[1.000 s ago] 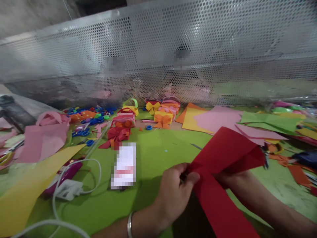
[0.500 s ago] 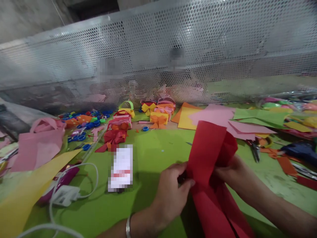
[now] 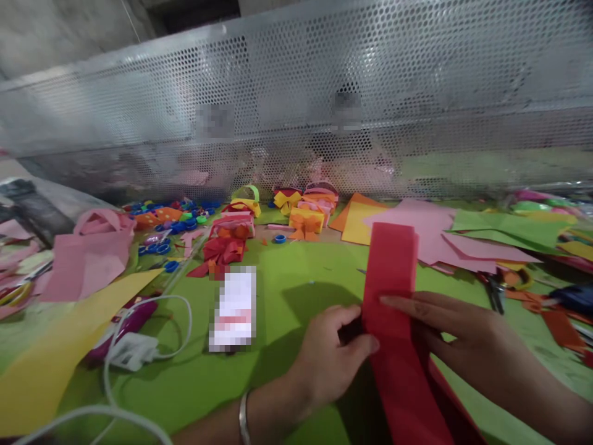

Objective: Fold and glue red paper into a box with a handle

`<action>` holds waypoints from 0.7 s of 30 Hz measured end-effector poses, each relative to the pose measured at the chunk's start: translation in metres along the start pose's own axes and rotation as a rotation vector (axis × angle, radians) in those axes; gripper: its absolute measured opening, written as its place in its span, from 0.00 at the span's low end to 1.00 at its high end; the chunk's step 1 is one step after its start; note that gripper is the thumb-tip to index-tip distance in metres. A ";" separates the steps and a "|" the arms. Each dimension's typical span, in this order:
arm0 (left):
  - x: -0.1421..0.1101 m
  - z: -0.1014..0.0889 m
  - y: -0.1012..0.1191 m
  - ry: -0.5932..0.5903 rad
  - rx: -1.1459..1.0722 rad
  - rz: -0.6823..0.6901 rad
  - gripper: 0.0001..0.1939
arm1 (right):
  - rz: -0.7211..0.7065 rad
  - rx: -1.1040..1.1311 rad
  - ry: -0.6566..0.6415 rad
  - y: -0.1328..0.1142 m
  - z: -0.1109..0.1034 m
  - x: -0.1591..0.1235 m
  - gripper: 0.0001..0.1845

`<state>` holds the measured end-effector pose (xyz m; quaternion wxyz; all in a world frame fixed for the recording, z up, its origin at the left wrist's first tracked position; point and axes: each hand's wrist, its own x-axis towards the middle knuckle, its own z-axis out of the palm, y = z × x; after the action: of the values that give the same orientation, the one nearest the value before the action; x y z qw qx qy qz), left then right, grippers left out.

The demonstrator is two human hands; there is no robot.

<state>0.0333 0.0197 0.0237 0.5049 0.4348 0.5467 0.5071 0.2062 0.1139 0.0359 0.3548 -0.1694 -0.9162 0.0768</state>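
Observation:
A long red felt-like sheet (image 3: 390,346), folded into layers, stands tilted in front of me with its upper end raised. My left hand (image 3: 333,355) pinches its left edge, the thumb in front and the other fingers behind. From the right, my right hand (image 3: 456,330) grips the opposite edge. Its index finger lies across the front face, while other fingertips are hidden behind the sheet. The lower end runs out of view at the bottom. Left of my hands, a blurred white item with a red band (image 3: 233,309) lies on the green tabletop (image 3: 287,284).
Small felt bags with bows (image 3: 227,244) stand at the back, before a perforated metal panel (image 3: 278,111). Coloured sheets (image 3: 421,222) and scissors (image 3: 493,290) lie right. A white cable (image 3: 188,321), yellow sheet (image 3: 78,346) and pink bag (image 3: 88,259) are left.
The curled upper part of the red sheet now lies flatter, its layers together. My right hand has moved its index finger onto the front face. The view has shifted slightly.

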 end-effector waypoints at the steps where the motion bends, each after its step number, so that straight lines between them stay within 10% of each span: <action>1: 0.000 0.000 0.000 -0.008 0.023 0.002 0.07 | 0.018 0.011 0.027 -0.001 0.001 0.001 0.19; 16: 0.003 0.004 0.011 0.017 -0.233 -0.402 0.03 | 0.165 0.168 0.053 -0.015 0.002 0.008 0.15; 21: 0.004 0.006 0.009 0.066 -0.155 -0.460 0.10 | 0.174 0.191 -0.117 -0.017 0.001 0.005 0.20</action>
<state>0.0389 0.0250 0.0323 0.6209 0.2422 0.6067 0.4332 0.1970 0.0998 0.0427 0.3072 -0.2088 -0.9058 0.2037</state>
